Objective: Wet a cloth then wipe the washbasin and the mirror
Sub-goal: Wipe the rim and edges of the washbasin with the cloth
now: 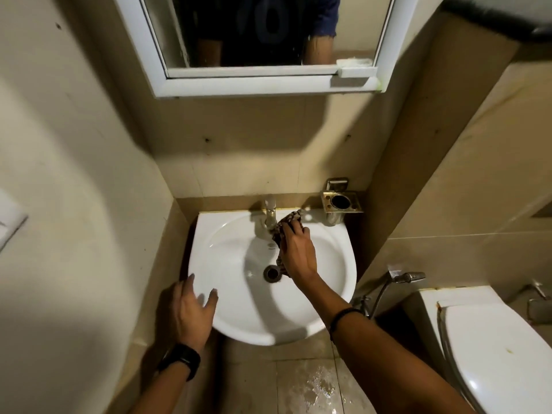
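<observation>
A white washbasin (pixel 227 258) hangs on the tiled wall with a metal tap (pixel 269 215) at its back and a drain (pixel 271 273) in the middle. My right hand (pixel 297 253) is over the bowl, closed on a dark patterned cloth (pixel 288 221) pressed against the tap's right side; part of the cloth dangles toward the drain. My left hand (pixel 194 309) rests on the basin's front left rim with fingers spread, holding nothing. A white-framed mirror (pixel 254 34) is mounted above on the wall.
A metal holder (pixel 340 203) is fixed to the wall right of the tap. A toilet (pixel 495 348) and a hand sprayer (pixel 406 277) stand at the right. The floor tiles (pixel 316 386) below the basin are wet. Walls close in on both sides.
</observation>
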